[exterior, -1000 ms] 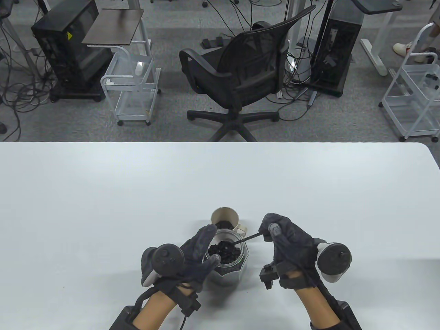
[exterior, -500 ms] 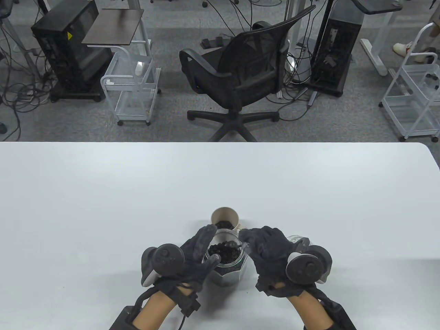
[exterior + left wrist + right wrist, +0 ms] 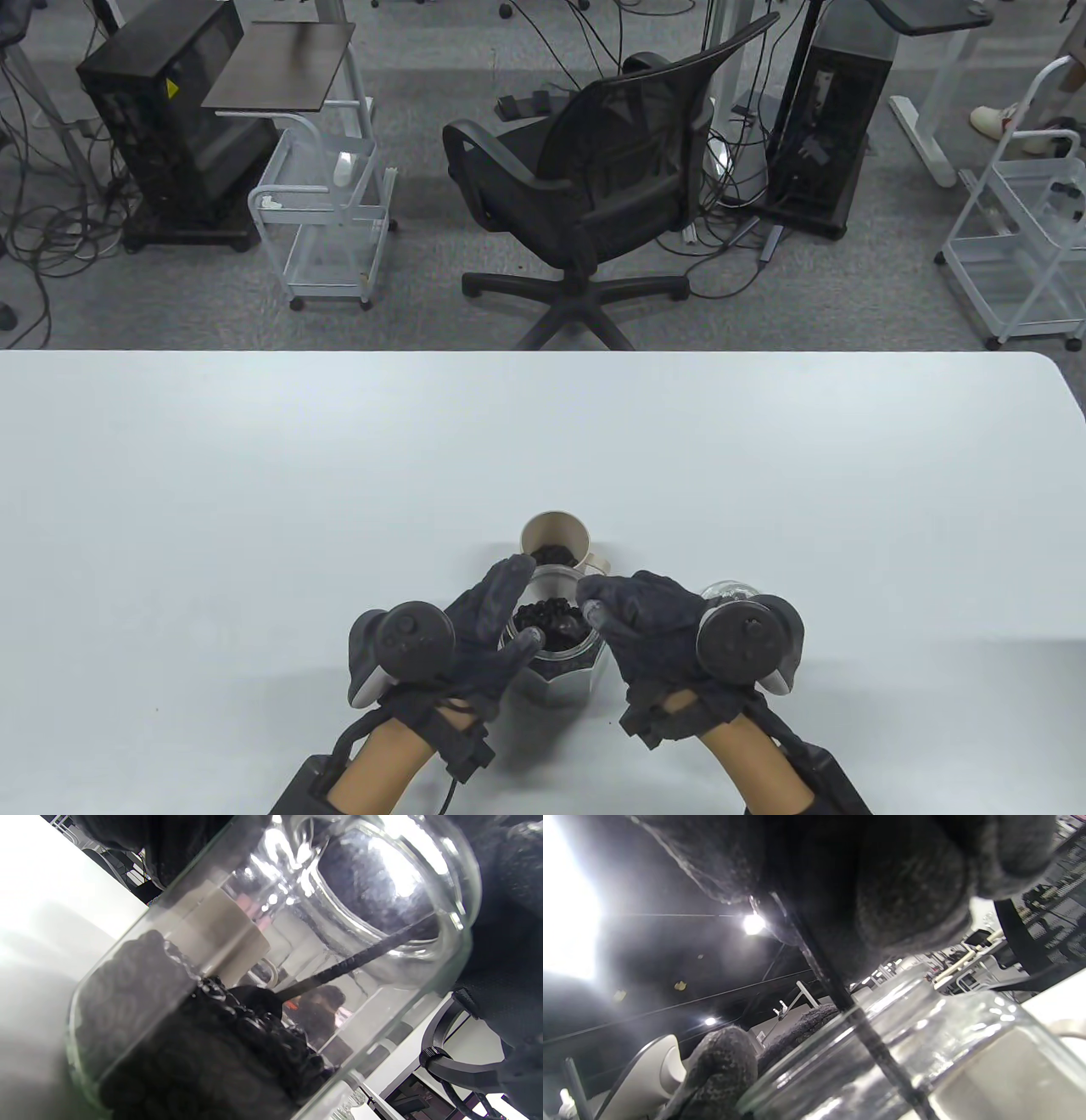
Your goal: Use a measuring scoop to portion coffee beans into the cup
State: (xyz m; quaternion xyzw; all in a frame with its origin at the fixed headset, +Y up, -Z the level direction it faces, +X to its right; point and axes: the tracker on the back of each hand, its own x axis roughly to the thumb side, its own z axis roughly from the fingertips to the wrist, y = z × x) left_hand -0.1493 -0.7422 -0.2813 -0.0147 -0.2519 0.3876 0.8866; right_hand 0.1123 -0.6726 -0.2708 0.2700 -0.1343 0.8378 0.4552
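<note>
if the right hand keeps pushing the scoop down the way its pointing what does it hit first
Most likely the coffee beans in the glass jar: the right hand holds the scoop slanting into them. Depth is unclear.

On the table (image 3: 254,475): one glass jar (image 3: 560,658) of coffee beans (image 3: 550,616), one beige cup (image 3: 556,536), one black scoop (image 3: 352,963), one clear glass lid (image 3: 728,589). Two gloved hands, left hand (image 3: 488,632) and right hand (image 3: 649,628), one tracker each. Behind: one office chair (image 3: 594,182), two white wire carts (image 3: 327,221).
</note>
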